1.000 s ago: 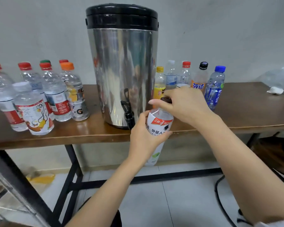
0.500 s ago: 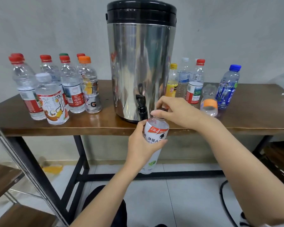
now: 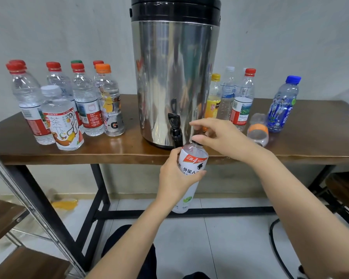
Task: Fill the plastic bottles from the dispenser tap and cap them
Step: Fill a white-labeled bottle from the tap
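Just under the tap (image 3: 174,125), at six o'clock from the dispenser (image 3: 175,77), the person holds a white-labelled bottle (image 3: 191,164) upright in front of the table (image 3: 310,146) edge. Its neck sits close beside the spout, at about four o'clock of it, and its base hangs below the tabletop. The left hand (image 3: 175,178) wraps round the bottle's upper half, fingers curled on the label and thumb on the near side. The right hand (image 3: 222,135) comes in from three o'clock; its thumb and forefinger pinch the dark cap (image 3: 196,142), which sits on the bottle's mouth, while the other fingers spread loosely above. Whether the cap is screwed tight I cannot tell.

At nine o'clock from the dispenser stands a cluster of capped bottles (image 3: 87,101), mostly red-topped, one with an orange top and one white. At three o'clock stand three more (image 3: 240,101), with yellow, white and red caps, touching or nearly so. Further out that way stands a blue bottle (image 3: 283,103), and just beside it a clear bottle with an orange band (image 3: 257,131), uncapped.
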The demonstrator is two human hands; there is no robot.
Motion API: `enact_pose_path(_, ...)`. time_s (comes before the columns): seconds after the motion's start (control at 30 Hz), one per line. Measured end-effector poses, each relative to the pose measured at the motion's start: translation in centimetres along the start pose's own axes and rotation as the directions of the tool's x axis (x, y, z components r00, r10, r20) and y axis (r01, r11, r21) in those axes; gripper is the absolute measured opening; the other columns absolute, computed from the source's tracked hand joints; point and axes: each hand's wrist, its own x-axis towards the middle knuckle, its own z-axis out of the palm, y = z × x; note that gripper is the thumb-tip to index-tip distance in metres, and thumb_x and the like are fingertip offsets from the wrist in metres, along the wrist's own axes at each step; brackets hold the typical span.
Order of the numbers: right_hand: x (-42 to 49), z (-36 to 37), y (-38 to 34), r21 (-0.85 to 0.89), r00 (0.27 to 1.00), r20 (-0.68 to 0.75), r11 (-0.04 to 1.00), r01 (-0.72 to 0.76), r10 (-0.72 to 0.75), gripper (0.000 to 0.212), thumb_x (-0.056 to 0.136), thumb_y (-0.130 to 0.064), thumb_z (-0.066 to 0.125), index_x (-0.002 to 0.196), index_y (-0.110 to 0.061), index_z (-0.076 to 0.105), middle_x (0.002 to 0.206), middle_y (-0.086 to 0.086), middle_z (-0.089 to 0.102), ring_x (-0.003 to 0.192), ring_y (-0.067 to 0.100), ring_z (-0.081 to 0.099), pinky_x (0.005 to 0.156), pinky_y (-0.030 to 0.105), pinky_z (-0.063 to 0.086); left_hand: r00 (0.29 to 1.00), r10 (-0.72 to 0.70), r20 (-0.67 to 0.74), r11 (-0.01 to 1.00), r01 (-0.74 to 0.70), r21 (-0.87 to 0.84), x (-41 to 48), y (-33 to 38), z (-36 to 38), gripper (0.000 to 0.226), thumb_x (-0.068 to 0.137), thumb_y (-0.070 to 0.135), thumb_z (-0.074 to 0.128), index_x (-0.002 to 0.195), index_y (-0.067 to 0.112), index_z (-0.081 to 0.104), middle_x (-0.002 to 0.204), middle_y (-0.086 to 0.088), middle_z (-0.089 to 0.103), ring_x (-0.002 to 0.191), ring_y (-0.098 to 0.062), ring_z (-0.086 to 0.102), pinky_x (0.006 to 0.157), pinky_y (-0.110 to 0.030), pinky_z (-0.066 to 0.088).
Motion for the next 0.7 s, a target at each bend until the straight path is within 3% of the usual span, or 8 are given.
enact_pose_path(0.17, -0.5, 0.5, 1.3, 0.034, 0.995, -0.078, 0.998, -0.057, 0.06, 0.039, 0.088, -0.052, 0.061, 0.116, -0.025, 0.066, 0.102, -0.003, 0.06, 0.076, 0.008, 0.054, 0.074, 0.026, 0.045, 1.0, -0.004, 0.007, 1.0, 0.004, -0.003, 0.1, 0.1, 0.3, 0.065, 0.069, 0.029, 0.09, 0.116, 0.04, 0.046, 0.097, 0.021, 0.062, 0.09, 0.014, 0.057, 0.069, -0.005, 0.047)
enact_pose_path(0.23, -0.8, 0.9, 1.7, 0.065, 0.995, -0.076, 0.996, -0.06, 0.065, 0.03, 0.089, -0.045, 0.063, 0.109, -0.023, 0.069, 0.095, -0.002, 0.059, 0.076, 0.011, 0.054, 0.072, 0.02, 0.042, 1.0, -0.005, 0.007, 1.0, 0.005, 0.003, 0.1, -0.1, 0.4, 0.065, 0.068, 0.029, 0.09, 0.116, 0.039, 0.048, 0.098, 0.018, 0.065, 0.09, 0.011, 0.059, 0.069, -0.006, 0.047)
enact_pose_path(0.33, -1.0, 1.0, 1.7, 0.069, 0.999, -0.03, 0.997, -0.042, 0.044, 0.027, 0.095, -0.03, 0.062, 0.121, -0.023, 0.068, 0.102, -0.005, 0.06, 0.089, 0.016, 0.058, 0.075, 0.011, 0.04, 1.0, -0.016, 0.002, 1.0, 0.016, 0.002, 0.0, -0.4, 0.6, 0.066, 0.067, 0.029, 0.091, 0.118, 0.036, 0.05, 0.1, 0.015, 0.066, 0.088, 0.007, 0.061, 0.069, -0.007, 0.047)
enact_pose_path(0.43, -0.9, 0.9, 1.7, 0.072, 0.998, 0.008, 0.996, -0.056, 0.055, 0.034, 0.093, -0.033, 0.065, 0.126, -0.026, 0.064, 0.108, -0.005, 0.062, 0.087, 0.014, 0.059, 0.075, 0.013, 0.044, 1.0, -0.023, 0.008, 1.0, 0.023, 0.016, -0.1, -0.8, 0.8, 0.067, 0.067, 0.031, 0.09, 0.12, 0.035, 0.049, 0.104, 0.013, 0.067, 0.091, 0.0, 0.063, 0.07, -0.009, 0.048)
enact_pose_path(0.57, -0.5, 0.8, 1.6, 0.089, 0.996, 0.015, 0.992, -0.092, 0.091, 0.027, 0.082, -0.036, 0.076, 0.101, -0.019, 0.068, 0.087, -0.003, 0.06, 0.068, 0.009, 0.051, 0.062, 0.009, 0.04, 0.999, -0.03, 0.025, 0.999, 0.029, 0.027, -0.2, -1.1, 0.9, 0.068, 0.067, 0.03, 0.09, 0.121, 0.034, 0.049, 0.105, 0.013, 0.066, 0.093, -0.002, 0.063, 0.07, -0.006, 0.047)
enact_pose_path(0.7, -0.4, 0.7, 1.6, 0.111, 0.993, 0.103, 0.992, -0.065, 0.054, 0.019, 0.087, -0.022, 0.074, 0.105, -0.017, 0.071, 0.095, -0.004, 0.067, 0.087, 0.016, 0.06, 0.073, 0.013, 0.046, 0.995, -0.077, 0.066, 0.997, 0.077, -0.01, -0.4, -1.6, 0.9, 0.067, 0.068, 0.027, 0.09, 0.12, 0.031, 0.049, 0.102, 0.016, 0.065, 0.092, 0.004, 0.062, 0.07, -0.007, 0.047)
